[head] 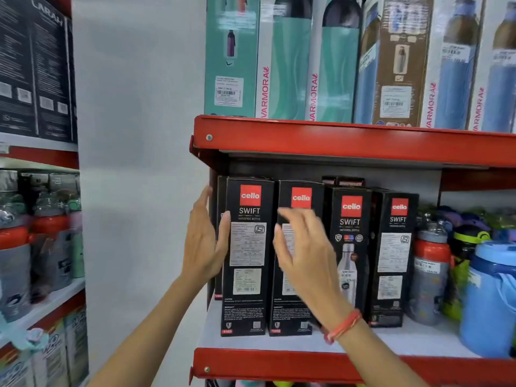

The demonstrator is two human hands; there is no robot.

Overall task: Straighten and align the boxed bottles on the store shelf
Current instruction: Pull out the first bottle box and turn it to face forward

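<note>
Four black boxed bottles [315, 255] stand upright in a row at the left end of the white shelf [391, 343] with red edging. The left hand [205, 237] lies flat and open against the left side of the first box [248, 255], thumb on its front. The right hand [304, 250], fingers spread and holding nothing, hovers before the second box [298, 196]. Loose bottles [431, 272] stand to the right.
</note>
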